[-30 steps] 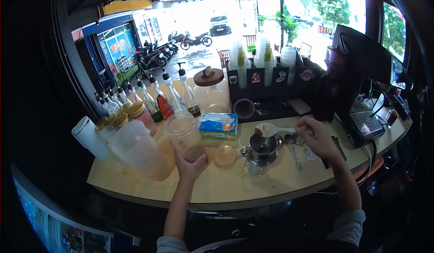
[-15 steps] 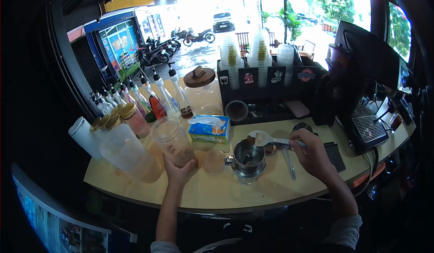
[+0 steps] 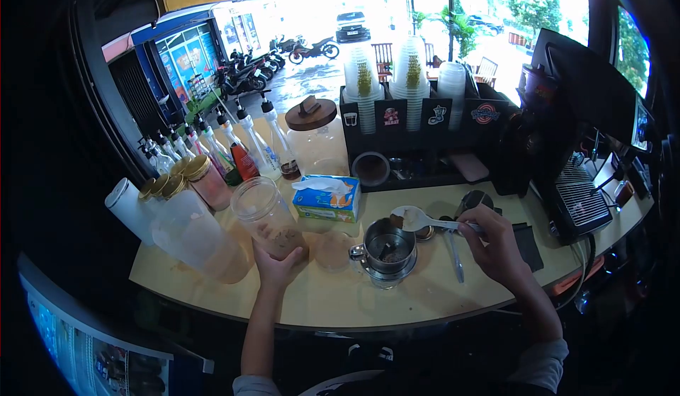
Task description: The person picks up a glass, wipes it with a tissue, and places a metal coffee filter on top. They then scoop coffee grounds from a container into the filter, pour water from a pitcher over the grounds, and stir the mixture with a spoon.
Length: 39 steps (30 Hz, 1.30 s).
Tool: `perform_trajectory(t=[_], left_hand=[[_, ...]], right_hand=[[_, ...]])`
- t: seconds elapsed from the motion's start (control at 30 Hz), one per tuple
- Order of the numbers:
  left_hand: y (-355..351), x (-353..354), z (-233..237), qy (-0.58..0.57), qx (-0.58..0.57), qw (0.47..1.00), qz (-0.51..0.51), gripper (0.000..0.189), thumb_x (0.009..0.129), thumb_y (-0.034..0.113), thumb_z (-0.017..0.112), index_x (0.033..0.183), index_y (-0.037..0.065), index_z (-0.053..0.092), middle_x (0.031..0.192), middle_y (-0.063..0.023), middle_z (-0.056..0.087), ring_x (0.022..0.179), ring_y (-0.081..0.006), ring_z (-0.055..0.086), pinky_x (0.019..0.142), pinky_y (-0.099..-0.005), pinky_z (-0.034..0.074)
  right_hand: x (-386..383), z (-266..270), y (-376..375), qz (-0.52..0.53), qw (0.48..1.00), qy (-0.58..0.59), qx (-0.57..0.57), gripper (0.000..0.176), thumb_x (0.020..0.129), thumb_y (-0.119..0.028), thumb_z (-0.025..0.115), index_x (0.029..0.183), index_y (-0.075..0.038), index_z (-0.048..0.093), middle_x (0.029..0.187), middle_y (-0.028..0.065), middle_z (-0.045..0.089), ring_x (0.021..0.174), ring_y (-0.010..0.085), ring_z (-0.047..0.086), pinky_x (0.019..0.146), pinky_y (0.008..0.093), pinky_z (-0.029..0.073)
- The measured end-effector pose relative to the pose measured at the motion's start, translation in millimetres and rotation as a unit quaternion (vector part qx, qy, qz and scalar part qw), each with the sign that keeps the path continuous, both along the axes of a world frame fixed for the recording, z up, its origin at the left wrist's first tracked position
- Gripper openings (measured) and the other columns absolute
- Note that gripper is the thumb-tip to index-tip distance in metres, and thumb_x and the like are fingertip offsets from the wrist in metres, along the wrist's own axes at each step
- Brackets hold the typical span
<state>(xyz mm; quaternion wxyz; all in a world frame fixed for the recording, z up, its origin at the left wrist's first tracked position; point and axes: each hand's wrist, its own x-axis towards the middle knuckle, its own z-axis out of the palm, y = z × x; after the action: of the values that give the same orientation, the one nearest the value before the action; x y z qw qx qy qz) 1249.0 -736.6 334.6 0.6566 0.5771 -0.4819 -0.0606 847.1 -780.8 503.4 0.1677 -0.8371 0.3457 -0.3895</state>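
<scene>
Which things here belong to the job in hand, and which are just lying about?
In use: jar in left hand; spoon in right hand; metal cup; probably the lid.
Seemingly just lying about: tissue box, pump bottles, plastic cups.

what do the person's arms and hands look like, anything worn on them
The left hand and right hand are ungloved, with no watch or bracelet visible. Both forearms are bare up to greyish sleeves; no markings are discernible.

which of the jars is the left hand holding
The clear, lidless jar just left of the tissue box, with brown contents low inside. The left hand wraps its lower part; the gold-lidded jars and wooden-lidded jar are untouched.
</scene>
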Motion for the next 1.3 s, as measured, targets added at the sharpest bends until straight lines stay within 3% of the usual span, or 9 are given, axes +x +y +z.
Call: perform_trajectory(t=[1.3], left_hand=[[-0.1,-2.4,1.1,0.01,-0.025,0.999,-0.027,0.092,0.055,0.006,0.086,0.131,0.002,0.034,0.125,-0.0128,0.046,0.116,-0.0246,0.049,0.099,-0.038,0.042]], right_hand=[[-7.8,-12.9,17.9,0.017,0.999,-0.028,-0.024,0.008,0.086,0.0,0.061,0.093,0.001,0.059,0.078,0.0117,0.057,0.067,0.0238,0.06,0.06,0.0324,0.048]])
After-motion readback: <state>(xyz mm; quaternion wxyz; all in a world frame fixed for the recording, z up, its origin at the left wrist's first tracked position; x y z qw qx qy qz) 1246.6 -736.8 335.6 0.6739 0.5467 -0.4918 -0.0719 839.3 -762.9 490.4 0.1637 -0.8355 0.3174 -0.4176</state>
